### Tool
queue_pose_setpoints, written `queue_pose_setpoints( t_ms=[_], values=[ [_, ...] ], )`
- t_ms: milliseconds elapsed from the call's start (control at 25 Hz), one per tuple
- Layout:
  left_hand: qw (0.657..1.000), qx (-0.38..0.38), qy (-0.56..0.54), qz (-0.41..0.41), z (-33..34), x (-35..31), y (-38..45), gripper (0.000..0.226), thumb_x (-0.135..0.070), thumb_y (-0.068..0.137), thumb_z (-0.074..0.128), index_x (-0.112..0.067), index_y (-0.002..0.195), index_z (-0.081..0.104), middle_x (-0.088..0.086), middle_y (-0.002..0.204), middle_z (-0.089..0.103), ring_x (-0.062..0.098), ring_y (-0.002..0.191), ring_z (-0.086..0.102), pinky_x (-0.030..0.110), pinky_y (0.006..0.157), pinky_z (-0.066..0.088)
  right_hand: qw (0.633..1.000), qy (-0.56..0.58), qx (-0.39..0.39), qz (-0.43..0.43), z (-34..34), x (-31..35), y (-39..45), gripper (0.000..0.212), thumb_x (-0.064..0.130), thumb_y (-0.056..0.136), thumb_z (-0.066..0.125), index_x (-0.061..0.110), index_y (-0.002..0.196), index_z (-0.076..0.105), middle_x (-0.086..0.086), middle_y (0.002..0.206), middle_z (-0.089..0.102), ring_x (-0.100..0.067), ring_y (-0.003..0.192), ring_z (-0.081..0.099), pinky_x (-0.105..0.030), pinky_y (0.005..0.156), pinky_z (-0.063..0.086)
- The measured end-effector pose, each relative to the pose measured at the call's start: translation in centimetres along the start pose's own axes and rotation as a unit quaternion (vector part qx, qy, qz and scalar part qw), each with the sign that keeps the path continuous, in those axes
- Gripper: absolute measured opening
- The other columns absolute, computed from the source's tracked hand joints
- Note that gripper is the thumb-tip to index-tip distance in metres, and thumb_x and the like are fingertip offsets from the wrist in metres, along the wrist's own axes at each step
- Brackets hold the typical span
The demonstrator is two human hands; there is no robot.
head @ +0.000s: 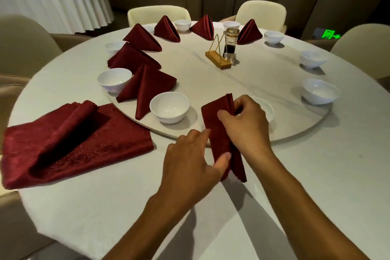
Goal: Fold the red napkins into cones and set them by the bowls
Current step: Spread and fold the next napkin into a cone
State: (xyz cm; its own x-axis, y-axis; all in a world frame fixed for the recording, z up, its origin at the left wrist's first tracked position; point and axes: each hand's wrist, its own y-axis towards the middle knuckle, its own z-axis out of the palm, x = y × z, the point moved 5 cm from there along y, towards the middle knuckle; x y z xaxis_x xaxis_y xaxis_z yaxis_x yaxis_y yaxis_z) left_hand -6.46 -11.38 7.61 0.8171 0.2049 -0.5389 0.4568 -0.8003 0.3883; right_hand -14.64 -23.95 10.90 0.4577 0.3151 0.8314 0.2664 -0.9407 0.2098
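Napkin mid-fold, near edge of desk.
Your right hand (242,120) pinches the red napkin (219,133) top; left hand (190,158) grip holds its lower part, thumb across.

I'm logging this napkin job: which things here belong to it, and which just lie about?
Job: napkin being folded, left hand, right hand, unfolded napkin stack, finished cones, white bowls.
Lying about: gold stand, sauce bottle, chairs.

We see dim, warm overhead light; soft shadows fall beneath the bowls (169,107); wide-angle edges bend and blur.
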Motion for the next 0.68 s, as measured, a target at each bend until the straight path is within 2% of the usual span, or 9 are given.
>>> queue_pose_setpoints(
  t_ms=[80,160,240,320,360,440,560,680],
  values=[
    [0.998,0.048,0.04,-0.029,1.8,0.8,1.9,0.048,-0.061,0.083,0.054,-0.025,0.113,0.064,-0.006,0.096,0.067,0.014,0.082,0.062,0.026,0.073,0.048,0.998,-0.054,-0.026,-0.005,1.8,0.8,1.9,0.019,0.032,0.084,0.066,0.021,0.09,0.052,0.011,0.079,0.057,-0.008,0.067,0.056,-0.018,0.05,0.035],
    [0.996,0.074,0.026,-0.048,3.3,2.2,3.4,0.026,-0.047,0.088,0.056,-0.023,0.096,0.062,-0.006,0.079,0.058,0.013,0.069,0.056,0.017,0.06,0.042,0.998,-0.066,-0.021,0.012,3.4,0.4,3.5,0.023,0.036,0.087,0.064,0.02,0.097,0.052,0.007,0.086,0.059,-0.014,0.075,0.059,-0.021,0.055,0.039],
    [0.995,0.076,0.02,-0.062,4.0,3.3,4.4,0.018,-0.037,0.09,0.055,-0.02,0.087,0.058,-0.005,0.072,0.052,0.012,0.063,0.052,0.017,0.054,0.036,0.995,-0.098,-0.006,0.008,4.3,-0.1,3.8,0.037,0.053,0.089,0.057,0.02,0.105,0.055,0.005,0.094,0.062,-0.018,0.084,0.062,-0.027,0.065,0.044],
    [0.995,0.056,0.049,-0.062,4.2,4.2,4.9,0.021,-0.037,0.092,0.052,-0.018,0.088,0.06,-0.003,0.074,0.056,0.013,0.063,0.053,0.024,0.063,0.044,0.982,-0.186,0.002,-0.015,4.7,-1.7,2.4,0.05,0.065,0.089,0.049,0.021,0.113,0.055,0.003,0.099,0.062,-0.018,0.086,0.063,-0.029,0.067,0.042],
    [0.994,0.047,0.078,-0.067,4.2,4.8,4.7,0.024,-0.041,0.093,0.051,-0.019,0.092,0.062,-0.003,0.078,0.059,0.013,0.066,0.055,0.027,0.071,0.046,0.971,-0.238,0.008,-0.026,4.9,-2.9,1.2,0.05,0.065,0.09,0.047,0.022,0.114,0.055,0.003,0.1,0.062,-0.018,0.085,0.063,-0.028,0.066,0.042],
    [0.988,0.049,0.11,-0.093,4.4,5.8,3.4,0.029,-0.049,0.095,0.049,-0.025,0.101,0.064,-0.006,0.087,0.064,0.012,0.076,0.059,0.026,0.081,0.042,0.95,-0.311,0.029,-0.032,5.2,-5.4,-1.7,0.041,0.06,0.092,0.045,0.025,0.111,0.056,0.005,0.098,0.063,-0.015,0.082,0.063,-0.026,0.067,0.045],
    [0.987,0.056,0.11,-0.101,4.6,6.2,3.2,0.028,-0.043,0.097,0.047,-0.024,0.107,0.066,-0.004,0.096,0.068,0.012,0.083,0.061,0.021,0.08,0.041,0.943,-0.33,0.022,-0.026,5.7,-6.3,-2.7,0.033,0.049,0.097,0.043,0.024,0.113,0.058,0.004,0.098,0.064,-0.013,0.082,0.062,-0.023,0.07,0.046],
    [0.99,0.02,0.117,-0.08,3.6,6.1,6.0,0.024,-0.035,0.098,0.049,-0.02,0.111,0.063,-0.002,0.1,0.068,0.014,0.084,0.063,0.023,0.076,0.048,0.945,-0.324,0.018,-0.031,5.4,-5.1,-0.8,0.031,0.043,0.099,0.041,0.02,0.111,0.056,0.002,0.096,0.062,-0.015,0.08,0.062,-0.026,0.071,0.05]
  ],
)
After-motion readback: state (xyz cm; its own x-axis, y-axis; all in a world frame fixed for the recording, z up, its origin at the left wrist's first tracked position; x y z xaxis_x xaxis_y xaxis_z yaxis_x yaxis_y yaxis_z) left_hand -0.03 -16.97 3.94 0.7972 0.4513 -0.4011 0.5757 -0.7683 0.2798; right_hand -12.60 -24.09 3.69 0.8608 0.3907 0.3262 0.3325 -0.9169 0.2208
